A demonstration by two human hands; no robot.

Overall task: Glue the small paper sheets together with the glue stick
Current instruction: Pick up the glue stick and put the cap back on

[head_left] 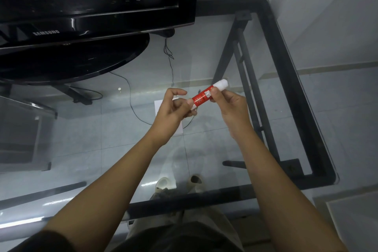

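A red glue stick (201,98) with a white cap pointing up and to the right is held above the glass table between both hands. My left hand (173,111) pinches its lower white end with thumb and fingers. My right hand (229,108) grips the red body just below the cap. Small white paper sheets (158,106) lie flat on the glass directly under my left hand, mostly hidden by it; only their left edge and a lower corner show.
A black television (92,6) on an oval base stands at the table's far left. Thin cables (131,98) trail over the glass table (286,63), whose black metal frame runs along the right and near edges. My feet show through the glass.
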